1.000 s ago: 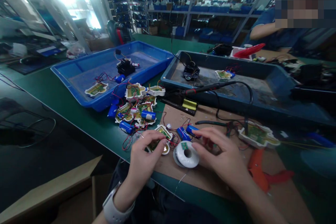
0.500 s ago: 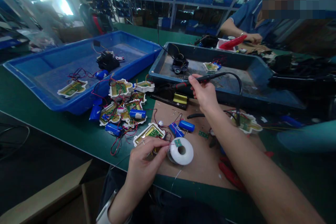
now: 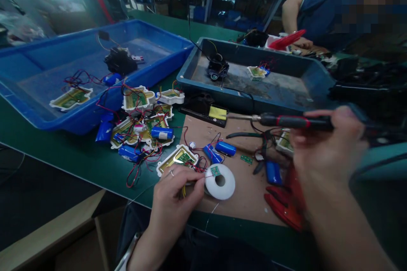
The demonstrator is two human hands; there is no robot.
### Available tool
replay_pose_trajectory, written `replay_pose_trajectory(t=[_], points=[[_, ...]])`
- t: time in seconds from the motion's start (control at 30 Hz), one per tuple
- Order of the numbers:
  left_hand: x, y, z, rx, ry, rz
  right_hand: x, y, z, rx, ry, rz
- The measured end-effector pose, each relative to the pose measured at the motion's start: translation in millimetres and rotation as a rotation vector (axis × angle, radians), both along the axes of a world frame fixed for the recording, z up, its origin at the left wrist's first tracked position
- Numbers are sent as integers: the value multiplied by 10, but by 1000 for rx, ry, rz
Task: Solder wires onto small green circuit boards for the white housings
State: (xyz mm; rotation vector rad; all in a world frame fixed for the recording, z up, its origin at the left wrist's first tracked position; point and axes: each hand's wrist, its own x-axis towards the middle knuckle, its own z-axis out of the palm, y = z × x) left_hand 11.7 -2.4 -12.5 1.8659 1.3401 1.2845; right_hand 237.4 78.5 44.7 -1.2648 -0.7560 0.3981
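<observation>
My left hand [image 3: 178, 194] pinches a thin red wire [image 3: 207, 176] between thumb and forefinger. The wire leads to a small green circuit board [image 3: 215, 171] lying on top of a white spool [image 3: 228, 189]. In my right hand [image 3: 329, 156] is a soldering iron [image 3: 292, 121], held level with its metal end pointing left. That end is at the yellow sponge [image 3: 218, 113] in a black holder; whether it touches I cannot tell. Just behind my left hand lies a white-rimmed casing [image 3: 165, 165] with a green board inside. Two blue cylinders [image 3: 225, 148] with wires lie behind the spool.
Several wired casings [image 3: 138, 98] are heaped at left. Behind stand a blue tray [image 3: 159, 74] and a greyer tray [image 3: 280, 108]. Red-handled pliers [image 3: 281, 207] and another small board [image 3: 246, 159] lie on the brown sheet [image 3: 244, 203]. Across the table sits a person [image 3: 318, 17].
My right hand has swung right and nearer, bringing the soldering iron from the far tray's edge to beside the sponge. My left hand keeps its pinch on the wire. The view has tilted down slightly.
</observation>
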Motion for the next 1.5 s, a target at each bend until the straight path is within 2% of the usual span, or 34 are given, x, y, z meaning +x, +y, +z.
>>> replay_pose_trajectory(t=[0.13,0.3,0.73,1.07,1.5], points=[[21,-12,-10,-16,13,27,99,-401,-155,-82,151,-59],[54,-32,1,-22,16,66,104,-567,-321,-58,132,-20],[89,-23,53,-57,35,88,56,-653,-412,-7,-70,18],[82,-20,54,-68,29,69,2,-684,-372,-92,-76,27],[80,-20,61,-71,40,71,-48,-604,-345,-7,-2,-34]])
